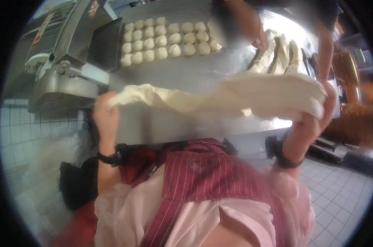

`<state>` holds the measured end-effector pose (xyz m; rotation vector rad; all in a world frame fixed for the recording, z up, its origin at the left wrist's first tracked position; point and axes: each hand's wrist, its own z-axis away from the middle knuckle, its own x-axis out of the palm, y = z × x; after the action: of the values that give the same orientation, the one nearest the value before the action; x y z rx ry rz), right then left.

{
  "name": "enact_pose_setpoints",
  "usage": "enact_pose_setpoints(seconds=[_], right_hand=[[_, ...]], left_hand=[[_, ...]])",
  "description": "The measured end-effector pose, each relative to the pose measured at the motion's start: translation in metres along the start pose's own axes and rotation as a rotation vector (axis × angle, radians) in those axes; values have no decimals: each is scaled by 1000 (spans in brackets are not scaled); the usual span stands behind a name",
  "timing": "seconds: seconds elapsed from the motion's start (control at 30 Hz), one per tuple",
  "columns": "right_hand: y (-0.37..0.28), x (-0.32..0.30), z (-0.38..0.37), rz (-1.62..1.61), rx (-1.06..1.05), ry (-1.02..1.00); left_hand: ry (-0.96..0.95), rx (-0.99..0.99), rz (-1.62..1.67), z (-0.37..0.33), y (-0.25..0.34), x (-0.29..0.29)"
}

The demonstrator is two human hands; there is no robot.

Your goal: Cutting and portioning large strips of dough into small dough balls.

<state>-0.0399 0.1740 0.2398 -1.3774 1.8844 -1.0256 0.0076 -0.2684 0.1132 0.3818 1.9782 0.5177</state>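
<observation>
A long, pale strip of dough (178, 101) is stretched across the front of me, raised over the metal table. My left hand (105, 115) is closed round its narrow, twisted left end. The wide right end of the strip is blurred by motion. There my right hand (311, 122) grips the lower corner, its fingers partly hidden by the dough. A co-worker's hand (329, 96) is at the same end, just above mine. The strip sags a little in the middle.
Rows of round dough balls (155, 41) lie on the metal table (166, 74) at the back. Several long dough pieces (279, 55) rest back right, by the co-worker's other hand (260, 41). A metal machine (65, 88) stands left, beside a dark tray (105, 46).
</observation>
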Motion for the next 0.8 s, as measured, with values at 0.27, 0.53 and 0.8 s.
enact_pose_setpoints(seconds=[0.27, 0.53, 0.8], right_hand=[[97, 100, 42, 578, 22, -593], [73, 147, 32, 311, 187, -241], [137, 145, 74, 671, -66, -489]], left_hand=[[-416, -109, 45, 57, -11, 54], [-481, -13, -39, 34, -33, 88], [-209, 225, -90, 33, -25, 71]])
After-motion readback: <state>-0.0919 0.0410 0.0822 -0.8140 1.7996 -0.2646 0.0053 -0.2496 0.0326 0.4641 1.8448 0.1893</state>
